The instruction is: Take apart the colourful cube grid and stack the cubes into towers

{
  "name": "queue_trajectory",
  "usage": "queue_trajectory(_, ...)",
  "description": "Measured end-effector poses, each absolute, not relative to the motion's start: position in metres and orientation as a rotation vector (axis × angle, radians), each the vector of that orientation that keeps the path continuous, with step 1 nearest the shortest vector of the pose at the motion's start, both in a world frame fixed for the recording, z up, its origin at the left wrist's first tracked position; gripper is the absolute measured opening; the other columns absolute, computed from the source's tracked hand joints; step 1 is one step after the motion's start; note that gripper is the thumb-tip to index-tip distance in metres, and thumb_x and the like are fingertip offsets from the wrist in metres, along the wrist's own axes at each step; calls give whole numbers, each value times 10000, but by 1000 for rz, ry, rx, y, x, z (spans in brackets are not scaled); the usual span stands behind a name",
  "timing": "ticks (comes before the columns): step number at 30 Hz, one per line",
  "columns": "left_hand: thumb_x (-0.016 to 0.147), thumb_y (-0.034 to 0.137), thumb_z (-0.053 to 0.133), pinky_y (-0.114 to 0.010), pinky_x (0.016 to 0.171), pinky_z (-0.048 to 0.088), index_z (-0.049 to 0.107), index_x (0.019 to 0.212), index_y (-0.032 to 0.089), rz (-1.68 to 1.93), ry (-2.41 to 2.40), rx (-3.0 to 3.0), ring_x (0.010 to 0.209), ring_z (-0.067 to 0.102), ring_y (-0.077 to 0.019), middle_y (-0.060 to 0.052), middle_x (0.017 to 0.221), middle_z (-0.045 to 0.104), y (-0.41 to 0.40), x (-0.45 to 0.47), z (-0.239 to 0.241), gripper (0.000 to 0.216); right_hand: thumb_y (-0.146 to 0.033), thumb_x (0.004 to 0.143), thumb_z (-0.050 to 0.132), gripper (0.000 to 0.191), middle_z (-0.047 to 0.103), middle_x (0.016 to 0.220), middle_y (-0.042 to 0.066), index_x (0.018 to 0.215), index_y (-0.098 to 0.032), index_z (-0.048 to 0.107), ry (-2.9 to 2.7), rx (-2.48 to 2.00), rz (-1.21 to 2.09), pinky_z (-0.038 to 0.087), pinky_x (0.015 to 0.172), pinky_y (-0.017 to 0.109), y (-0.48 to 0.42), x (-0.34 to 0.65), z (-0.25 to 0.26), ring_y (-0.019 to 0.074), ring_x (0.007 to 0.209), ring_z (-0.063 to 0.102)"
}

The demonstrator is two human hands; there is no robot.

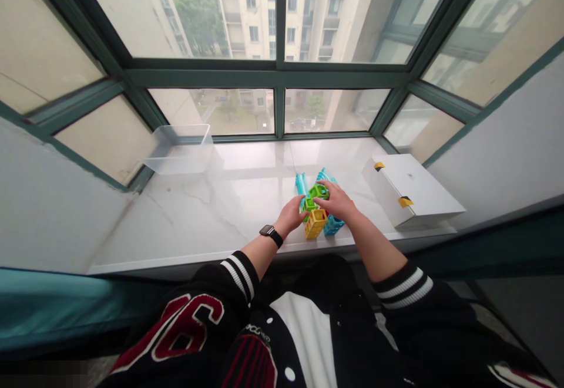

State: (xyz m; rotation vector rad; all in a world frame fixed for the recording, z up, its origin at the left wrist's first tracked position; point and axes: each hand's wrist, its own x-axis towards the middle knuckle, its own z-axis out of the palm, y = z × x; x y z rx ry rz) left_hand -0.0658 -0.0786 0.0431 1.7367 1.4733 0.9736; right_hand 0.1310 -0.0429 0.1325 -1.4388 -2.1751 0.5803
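A small cluster of plastic lattice pieces sits on the marble window ledge [211,212]. It has a green piece [315,192] on top, a yellow piece [315,223] in front and blue pieces [303,182] behind and underneath. My left hand [291,214], with a black watch on the wrist, grips the green piece from the left. My right hand [336,200] curls over the cluster from the right, fingers on the green piece. Part of the blue pieces is hidden under my right hand.
A clear plastic tub [180,148] stands at the ledge's back left. A white cardboard box [409,189] with yellow tabs lies at the right end. Green window frames enclose the ledge on three sides. My dark jacket fills the foreground.
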Motion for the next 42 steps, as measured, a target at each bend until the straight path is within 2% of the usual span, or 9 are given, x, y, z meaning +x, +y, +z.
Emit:
queue_trajectory(4, 836, 177, 780, -518, 1133, 498, 604, 1406, 226, 953, 1492, 1738, 1305, 651, -348, -162, 1456, 647, -77, -64, 44, 598, -321, 881, 748, 536, 654, 1295, 107, 1397, -237, 627, -2245, -1480, 595, 495, 1073, 413, -39, 125, 126, 272, 1227, 618)
queue_trajectory(10, 850, 172, 769, -445, 1037, 558, 653, 1284, 266, 931, 1478, 1736, 1208, 713, -301, -90, 1293, 751, -74, -63, 43, 459, -334, 877, 757, 525, 650, 1270, 97, 1381, -253, 634, -2297, -1608, 589, 496, 1034, 364, -38, 113, 123, 266, 1210, 615)
queue_trajectory(15, 849, 170, 773, -410, 973, 580, 655, 1239, 264, 925, 1480, 1728, 1146, 743, -286, -78, 1224, 776, -72, -63, 43, 418, -343, 873, 763, 567, 627, 1333, 124, 1412, -244, 619, -2354, -1664, 592, 497, 1019, 360, -34, 109, 121, 277, 1215, 620)
queue_trajectory(21, 853, 171, 771, -404, 957, 585, 601, 1342, 274, 924, 1475, 1729, 1121, 755, -277, -87, 1251, 767, -73, -61, 43, 528, -414, 927, 733, 586, 636, 1381, 153, 1462, -218, 600, -2419, -1624, 605, 488, 1061, 373, -31, 114, 118, 296, 1279, 618)
queue_trajectory(28, 858, 172, 758, -382, 942, 589, 637, 1274, 275, 925, 1472, 1727, 1089, 762, -263, -72, 1263, 761, -74, -61, 43, 445, -394, 935, 746, 492, 693, 1334, 142, 1391, -223, 671, -2415, -1614, 574, 489, 1085, 396, -32, 113, 124, 305, 1269, 642)
queue_trajectory(38, 864, 183, 755, -381, 927, 595, 654, 1268, 284, 922, 1462, 1734, 1076, 765, -262, -60, 1261, 763, -75, -61, 43, 429, -416, 921, 765, 468, 715, 1310, 128, 1352, -245, 702, -2420, -1650, 563, 511, 1045, 391, -32, 112, 128, 309, 1230, 665)
queue_trajectory(42, 823, 206, 816, -422, 994, 576, 666, 1291, 281, 933, 1439, 1749, 1139, 741, -289, -75, 1284, 756, -74, -73, 43, 498, -434, 924, 759, 488, 714, 1313, 132, 1368, -242, 693, -2422, -1638, 569, 507, 1052, 386, -32, 113, 126, 312, 1249, 659)
